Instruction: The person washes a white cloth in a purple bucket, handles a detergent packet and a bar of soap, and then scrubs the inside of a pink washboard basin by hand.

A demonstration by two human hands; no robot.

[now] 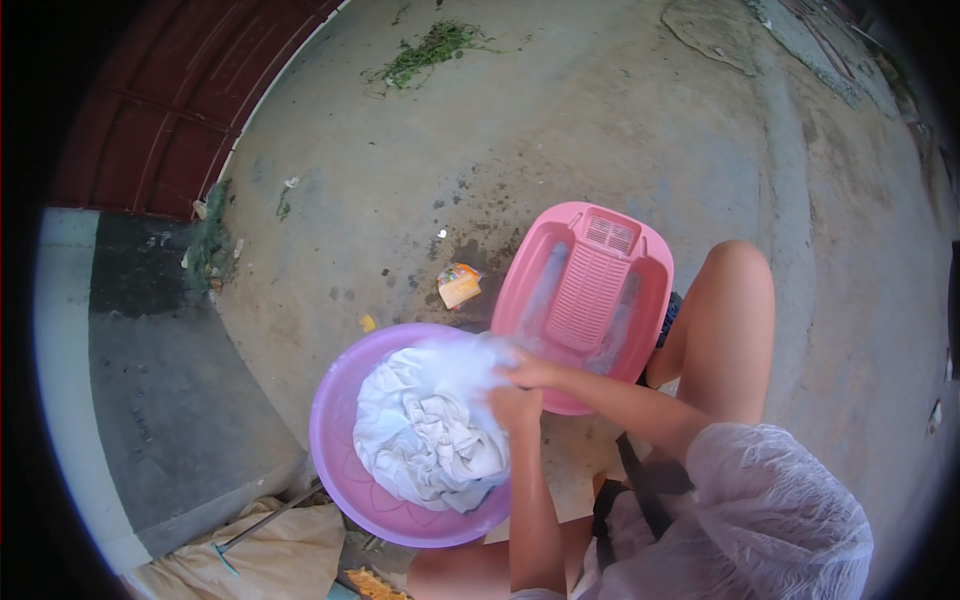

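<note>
Both hands are together over the near edge of a purple plastic basin [330, 442], by its right side. My right hand [531, 370] and my left hand [514, 406] grip a blurred whitish cloth [461, 360], whose far end spreads above the basin. The fingers are partly lost in motion blur. Below the cloth, a heap of white wet laundry [431, 450] fills the basin's middle. Touching or close beside it stands a pink plastic tub [660, 262] with a built-in ribbed washboard [589, 292]. Cloudy water lies in the channels on both sides of the board.
A yellow soap bar [459, 289] lies on its wrapper on the concrete floor [600, 135], near a small yellow piece [367, 323]. Pulled green plants [435, 52] lie farther off. At left are a dark red door [172, 90] and a tan sheet [292, 555] with a stick [270, 517].
</note>
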